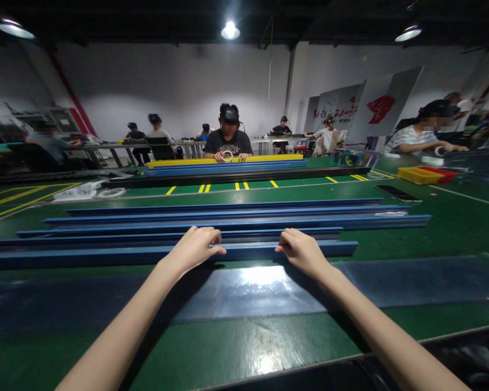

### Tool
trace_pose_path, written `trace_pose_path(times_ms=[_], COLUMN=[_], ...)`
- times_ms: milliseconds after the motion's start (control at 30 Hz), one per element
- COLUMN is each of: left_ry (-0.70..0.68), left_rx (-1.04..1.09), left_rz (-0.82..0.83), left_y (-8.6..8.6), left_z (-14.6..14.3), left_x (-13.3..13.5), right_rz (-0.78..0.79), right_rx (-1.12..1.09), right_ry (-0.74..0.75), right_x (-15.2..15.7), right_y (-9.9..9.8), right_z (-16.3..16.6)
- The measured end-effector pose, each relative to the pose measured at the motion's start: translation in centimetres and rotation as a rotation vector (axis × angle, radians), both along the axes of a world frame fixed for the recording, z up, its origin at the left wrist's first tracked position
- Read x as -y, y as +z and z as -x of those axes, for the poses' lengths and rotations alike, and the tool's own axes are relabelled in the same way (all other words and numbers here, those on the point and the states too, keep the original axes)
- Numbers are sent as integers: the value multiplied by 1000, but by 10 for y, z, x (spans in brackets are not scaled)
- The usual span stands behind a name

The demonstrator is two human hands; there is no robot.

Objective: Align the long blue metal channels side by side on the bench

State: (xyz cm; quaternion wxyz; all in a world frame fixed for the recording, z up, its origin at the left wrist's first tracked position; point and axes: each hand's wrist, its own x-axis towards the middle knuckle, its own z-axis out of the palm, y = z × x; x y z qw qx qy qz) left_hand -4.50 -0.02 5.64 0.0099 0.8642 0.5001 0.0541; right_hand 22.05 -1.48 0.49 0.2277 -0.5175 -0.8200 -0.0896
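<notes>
Both my hands are at the nearest of several long blue channel strips [250, 250]. My left hand [198, 243] has its fingers curled over the strip's top, with the thumb on the near side. To the right, my right hand [300, 248] grips the same strip in a like way. The far sides of the fingers are hidden. In front of the strip, a long clear plastic sheet [244, 293] lies flat under my forearms, reflecting the lamp light.
More blue strips [228, 210] lie behind, parallel. Beyond are a black strip [236, 177] and a yellow strip [269, 158], where a person [228, 136] holds a tape roll [227, 156]. A phone [398, 193] and a yellow tray [419, 175] are at right.
</notes>
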Motion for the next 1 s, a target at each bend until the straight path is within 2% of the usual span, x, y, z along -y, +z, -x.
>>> trace_pose_path(times_ms=[133,267,433,600,833,1000], left_ry=[-64,-52,-72,-64,-33,36], left_rx=[13,-15,-1,11,9,-15], left_rz=[-31,-35,-56,-42,4,24], left_y=[-10,-19,-24,-22,-16,-13], left_z=[-26,-36,-34,-34,-25,-15], left_x=[-2,-6,-7,-5,-4,-5], right_rz=[-11,-20,-11,12,76,82], right_rx=[49,59,61,71,13,17], right_ry=[38,56,61,73,215,141], right_x=[-2,-5,-5,-4,-1,0], right_y=[2,1,2,5,6,6], right_z=[21,30,29,28,14,-13])
